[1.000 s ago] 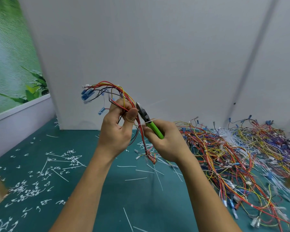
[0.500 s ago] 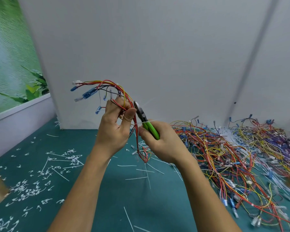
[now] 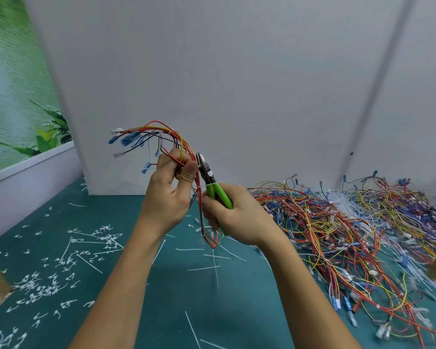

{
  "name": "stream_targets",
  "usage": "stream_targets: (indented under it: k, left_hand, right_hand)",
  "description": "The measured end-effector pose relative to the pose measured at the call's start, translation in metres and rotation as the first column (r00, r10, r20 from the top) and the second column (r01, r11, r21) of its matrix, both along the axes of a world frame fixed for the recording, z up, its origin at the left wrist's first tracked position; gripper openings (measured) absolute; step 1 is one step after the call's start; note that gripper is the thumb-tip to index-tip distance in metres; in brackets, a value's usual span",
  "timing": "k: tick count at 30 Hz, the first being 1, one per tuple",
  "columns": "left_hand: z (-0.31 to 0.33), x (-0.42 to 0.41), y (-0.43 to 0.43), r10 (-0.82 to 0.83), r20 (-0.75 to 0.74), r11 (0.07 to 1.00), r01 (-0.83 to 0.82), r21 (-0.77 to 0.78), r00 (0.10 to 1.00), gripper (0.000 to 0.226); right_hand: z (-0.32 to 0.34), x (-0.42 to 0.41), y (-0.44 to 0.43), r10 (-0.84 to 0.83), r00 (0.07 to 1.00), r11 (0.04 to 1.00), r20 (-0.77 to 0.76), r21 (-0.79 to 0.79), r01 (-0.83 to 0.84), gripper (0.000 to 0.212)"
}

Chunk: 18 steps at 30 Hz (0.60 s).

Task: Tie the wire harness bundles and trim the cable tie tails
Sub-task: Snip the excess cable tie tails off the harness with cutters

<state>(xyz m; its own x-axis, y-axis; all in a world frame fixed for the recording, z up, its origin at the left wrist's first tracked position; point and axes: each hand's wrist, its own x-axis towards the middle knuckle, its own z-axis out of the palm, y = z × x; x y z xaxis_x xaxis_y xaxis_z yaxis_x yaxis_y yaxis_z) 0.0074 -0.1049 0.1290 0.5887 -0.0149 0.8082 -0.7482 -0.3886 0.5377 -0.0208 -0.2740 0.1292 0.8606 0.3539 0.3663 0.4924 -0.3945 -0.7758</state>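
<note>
We are at the trimming step. Our left hand (image 3: 169,197) pinches the harness (image 3: 127,141) between thumb and fingers and holds it up above the tabletop (image 3: 161,311). Its connector ends fan up and to the left, and its lower loop hangs down between our wrists.

Our right hand (image 3: 239,217) is curled round the green handles of the cutters (image 3: 208,176). Their head points upward and sits just beside the left thumb, close against the wires. A white tie (image 3: 213,184) circles the bundle just below that thumb, and its tail runs out to the right across the cutters. A fainter tail seems to stick out by the cutter head, but it is blurred and we cannot be sure. We also cannot tell whether the blades stand apart or are closed.

We judge that the next move is to set the blades on a tail, flush against the tie's head. No wire must lie between the blades when we squeeze, and the left hand should keep the bundle steady. The cut piece would then drop among the offcuts (image 3: 103,239) scattered on the tabletop.

The pile (image 3: 350,222) of harnesses to our right suggests that much of the job is left.
</note>
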Motion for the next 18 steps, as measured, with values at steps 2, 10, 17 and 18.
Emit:
stream_targets:
  k: [2,10,17,18]
  left_hand:
    - [0.0001,0.0002,0.0005,-0.008,-0.023,1.0,0.008,-0.008,1.0,0.014]
    - [0.0,-0.0036,-0.0011,-0.011,-0.106,0.999,0.006,-0.042,0.994,0.025]
    - [0.0001,-0.0036,-0.0019,0.056,-0.124,0.995,-0.065,-0.069,0.991,0.024]
    - [0.0005,-0.0037,-0.0015,0.059,-0.125,0.995,-0.069,-0.072,0.99,0.021]
  right_hand:
    - [0.0007,-0.0008,-0.0005,0.032,0.999,0.999,-0.04,0.007,-0.032,0.017]
    - [-0.0042,0.0028,0.0028,-0.088,0.996,0.996,0.024,0.019,0.087,0.035]
    - [-0.0069,0.0048,0.0079,-0.154,0.986,0.987,0.064,0.06,0.15,0.034]
    - [-0.0071,0.0054,0.008,-0.166,0.984,0.985,0.058,0.058,0.163,0.034]
